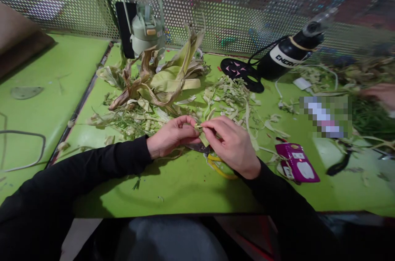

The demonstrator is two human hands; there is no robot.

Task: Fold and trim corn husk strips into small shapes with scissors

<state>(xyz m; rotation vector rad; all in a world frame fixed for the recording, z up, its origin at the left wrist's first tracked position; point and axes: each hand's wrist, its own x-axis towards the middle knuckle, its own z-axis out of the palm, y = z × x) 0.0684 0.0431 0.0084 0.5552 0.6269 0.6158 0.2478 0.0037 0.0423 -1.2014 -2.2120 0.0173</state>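
Observation:
My left hand (173,135) and my right hand (231,142) meet over the green table, both pinching a small pale green piece of husk (203,137) between their fingertips. Under the fingers lie scissors with yellow handles (220,166), their dark blades partly hidden by my hands. Just beyond is a pile of dried corn husks (169,78), brown and pale green. Shredded husk strips (230,95) are scattered right of that pile, and more scraps lie close to my left hand.
At the back stand a pale green bottle (147,31) and a dark phone (126,26). A black bottle (286,57) leans at right, near a black disc (242,74). A purple packet (298,163) lies right. Another person's hand (381,95) is at the far right edge.

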